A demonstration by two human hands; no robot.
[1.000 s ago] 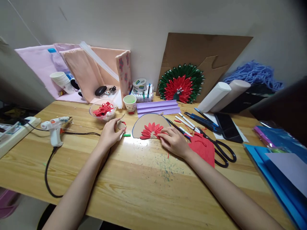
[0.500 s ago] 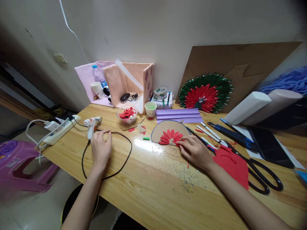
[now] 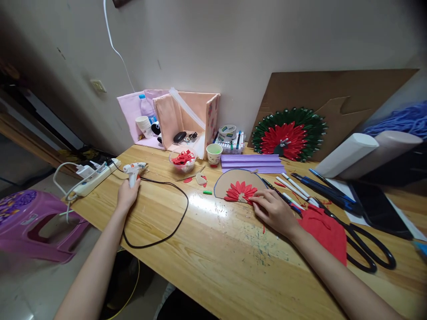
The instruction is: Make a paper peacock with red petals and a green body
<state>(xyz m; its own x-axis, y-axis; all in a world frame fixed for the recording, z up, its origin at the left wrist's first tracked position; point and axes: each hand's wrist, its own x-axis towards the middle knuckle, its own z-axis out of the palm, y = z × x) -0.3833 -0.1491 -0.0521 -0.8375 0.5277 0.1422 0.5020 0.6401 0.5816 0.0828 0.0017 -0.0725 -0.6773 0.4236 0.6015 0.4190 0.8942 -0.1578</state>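
The left forearm (image 3: 96,253) reaches forward, its hand (image 3: 127,194) with bent fingers, how tightly closed being unclear. The right forearm (image 3: 327,253) slants inward, the right hand (image 3: 271,210) lying low, knuckles up, bent fingertips pointing left.

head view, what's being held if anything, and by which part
The left hand holds the glue gun by its handle; the right hand is at the red petals, its grip unclear.

White glue gun (image 3: 133,168) stands upright; red-petalled cardboard (image 3: 237,177) lies flat.
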